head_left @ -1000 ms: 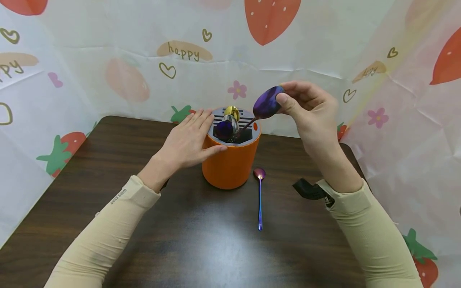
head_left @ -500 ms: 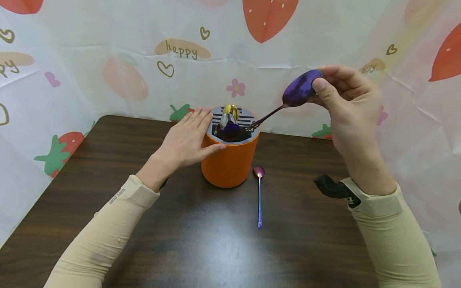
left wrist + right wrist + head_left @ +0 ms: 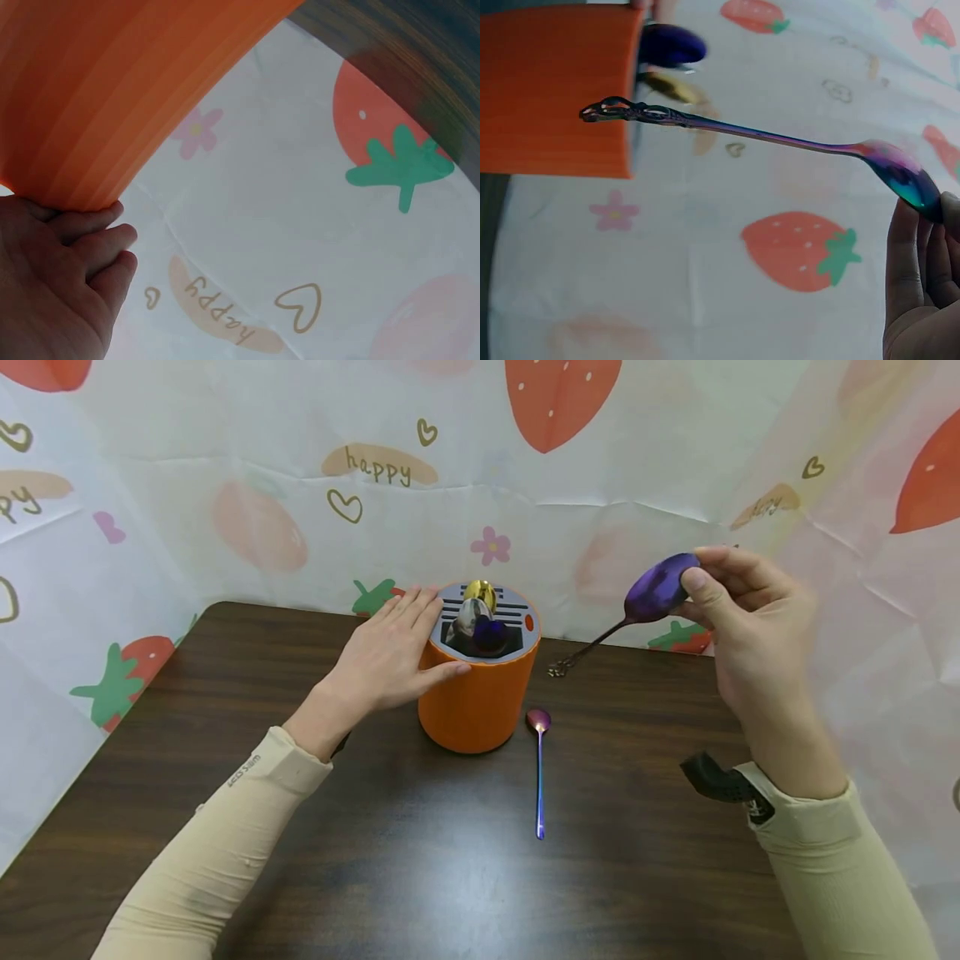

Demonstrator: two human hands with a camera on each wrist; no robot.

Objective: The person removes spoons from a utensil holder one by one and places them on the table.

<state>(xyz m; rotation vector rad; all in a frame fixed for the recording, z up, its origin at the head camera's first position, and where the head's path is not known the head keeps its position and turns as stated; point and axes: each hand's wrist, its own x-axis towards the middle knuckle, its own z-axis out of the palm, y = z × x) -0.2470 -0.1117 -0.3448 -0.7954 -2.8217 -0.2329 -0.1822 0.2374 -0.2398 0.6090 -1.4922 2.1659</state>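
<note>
An orange cylindrical holder [image 3: 477, 710] with a grey slotted top stands on the table. Fingers extended, my left hand [image 3: 390, 652] rests on its left rim, the thumb along the front edge. Up to the right, my right hand [image 3: 757, 635] pinches a purple spoon [image 3: 658, 589] by the bowl's tip. Its ornate openwork handle slants down to the left, outside the holder; the right wrist view shows this spoon [image 3: 780, 139] full length, iridescent. Spoons with silver [image 3: 472, 617], gold [image 3: 481, 593] and dark blue [image 3: 491, 635] bowls stick up from the holder, their handles hidden inside.
Another iridescent spoon [image 3: 540, 768] lies on the dark wooden table [image 3: 390, 860], right of the holder and pointing toward the front. A white sheet [image 3: 262, 410] printed with strawberries hangs behind and at both sides.
My right hand has drawn the purple spoon out of the holder, moving right, then lowered a little. The dark blue spoon in the holder has shifted right. My left hand stays put.
</note>
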